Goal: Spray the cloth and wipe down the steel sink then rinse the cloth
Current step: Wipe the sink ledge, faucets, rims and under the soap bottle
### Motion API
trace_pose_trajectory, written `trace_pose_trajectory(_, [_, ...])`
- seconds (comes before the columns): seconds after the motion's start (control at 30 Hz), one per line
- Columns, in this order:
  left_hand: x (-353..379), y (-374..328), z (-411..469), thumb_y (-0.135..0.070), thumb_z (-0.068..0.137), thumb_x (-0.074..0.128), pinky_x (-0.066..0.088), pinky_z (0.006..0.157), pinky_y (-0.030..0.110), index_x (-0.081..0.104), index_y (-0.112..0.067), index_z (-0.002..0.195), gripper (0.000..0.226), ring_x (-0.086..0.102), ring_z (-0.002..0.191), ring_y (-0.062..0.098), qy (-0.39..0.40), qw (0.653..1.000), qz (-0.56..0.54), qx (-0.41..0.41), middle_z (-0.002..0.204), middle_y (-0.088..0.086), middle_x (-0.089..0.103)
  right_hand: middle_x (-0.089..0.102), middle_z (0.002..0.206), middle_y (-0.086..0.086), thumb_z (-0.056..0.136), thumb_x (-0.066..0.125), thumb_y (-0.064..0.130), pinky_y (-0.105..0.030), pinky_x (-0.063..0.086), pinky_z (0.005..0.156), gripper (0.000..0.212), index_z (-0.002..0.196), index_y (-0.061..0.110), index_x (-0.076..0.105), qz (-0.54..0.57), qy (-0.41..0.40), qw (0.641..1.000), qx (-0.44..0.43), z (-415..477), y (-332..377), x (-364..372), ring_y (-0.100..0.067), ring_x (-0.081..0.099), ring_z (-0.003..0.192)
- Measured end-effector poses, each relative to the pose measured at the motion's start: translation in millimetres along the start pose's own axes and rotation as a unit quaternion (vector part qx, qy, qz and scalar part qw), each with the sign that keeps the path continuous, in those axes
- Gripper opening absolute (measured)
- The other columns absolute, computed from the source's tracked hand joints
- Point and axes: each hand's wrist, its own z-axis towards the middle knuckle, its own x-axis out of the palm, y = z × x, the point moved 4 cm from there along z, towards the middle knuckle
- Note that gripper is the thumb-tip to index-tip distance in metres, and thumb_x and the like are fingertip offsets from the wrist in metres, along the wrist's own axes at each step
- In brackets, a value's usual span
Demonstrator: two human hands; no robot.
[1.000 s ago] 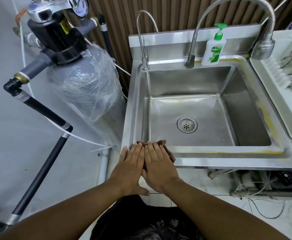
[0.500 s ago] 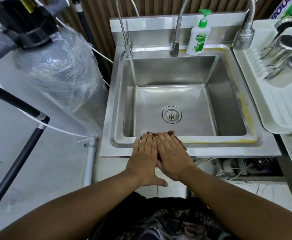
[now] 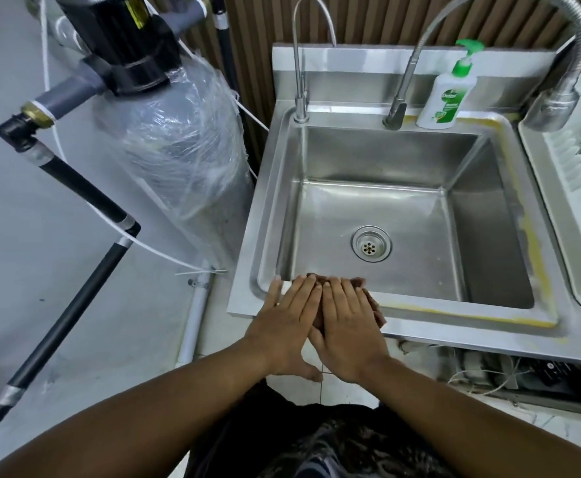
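Note:
A brown cloth point(image 3: 378, 313) lies on the front rim of the steel sink point(image 3: 454, 322), near its left corner. Both hands rest flat on top of it, side by side with fingers straight and pointing at the basin. My left hand point(image 3: 282, 326) covers the cloth's left part and reaches onto the bare rim. My right hand point(image 3: 347, 332) covers most of the cloth, so only its far and right edges show. The basin looks dry, with a round drain point(image 3: 371, 243) in the middle. No spray bottle is in view.
A green-capped soap bottle point(image 3: 446, 94) stands on the back ledge between a thin tap point(image 3: 297, 63) and a flexible hose tap point(image 3: 551, 105). A plastic-wrapped tank point(image 3: 178, 150) with black pipes stands to the left. A white drain tray point(image 3: 575, 201) sits on the right.
Both hands stay pressed flat on the cloth at the sink's front-left rim. Only the head camera has shifted its view.

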Motion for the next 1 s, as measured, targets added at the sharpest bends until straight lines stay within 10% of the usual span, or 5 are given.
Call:
trace_pose_trajectory(0.2, [-7.9,53.0,-25.6,-0.098,0.071,0.023,-0.021,0.118,0.054,-0.011,-0.013,0.159,0.127,-0.028,0.15,0.018,0.017,0.999,-0.02,-0.021,0.168,0.005,-0.015,0.001,0.168,-0.012,0.095,0.04,0.038,-0.04,-0.013,0.123,0.082,0.16,0.007,0.001,0.138,0.085,0.986,-0.027,43.6,52.4,-7.0,-0.026,-0.008,0.154])
trace_pose_trajectory(0.37, [-15.4,55.5,-23.8,-0.06,0.097,0.003,-0.019,0.12,0.05,-0.004,-0.016,0.161,0.078,-0.023,0.152,0.015,-0.027,0.998,-0.044,-0.036,0.169,0.002,-0.01,0.028,0.159,-0.006,0.095,0.046,0.02,-0.039,0.018,0.12,0.064,0.154,0.012,0.023,0.376,0.041,0.925,-0.021,51.9,44.0,-37.8,-0.027,0.017,0.151])
trace_pose_trajectory(0.47, [-7.9,36.7,-13.6,-0.048,0.104,0.011,-0.005,0.124,0.046,0.022,-0.011,0.159,0.068,0.005,0.156,0.021,-0.068,0.997,-0.04,0.007,0.167,0.006,0.018,0.032,0.161,-0.01,0.103,0.034,0.034,-0.042,0.013,0.124,0.059,0.156,0.007,0.026,0.229,-0.059,0.972,0.002,28.7,-0.8,-33.0,-0.027,0.02,0.152])
trace_pose_trajectory(0.63, [-8.0,42.6,16.3,-0.056,0.101,0.009,0.0,0.126,0.044,0.028,-0.01,0.156,0.074,0.018,0.152,0.022,-0.035,0.999,-0.013,-0.018,0.161,0.008,0.032,0.037,0.158,-0.013,0.098,0.006,0.065,-0.051,0.018,0.122,0.084,0.153,0.008,0.035,0.014,0.018,0.999,0.043,7.1,-57.2,-7.9,-0.032,0.028,0.149])
trace_pose_trajectory(1.0, [-46.6,105.4,68.8,-0.045,0.106,0.017,0.013,0.121,0.05,0.068,-0.02,0.101,0.057,0.05,0.129,0.019,0.065,0.954,0.202,0.214,0.112,0.0,0.067,0.043,0.156,-0.01,0.1,0.007,0.063,-0.054,0.01,0.122,0.083,0.153,0.007,0.036,0.012,0.025,0.999,0.035,7.6,-61.6,-6.8,-0.031,0.025,0.15])
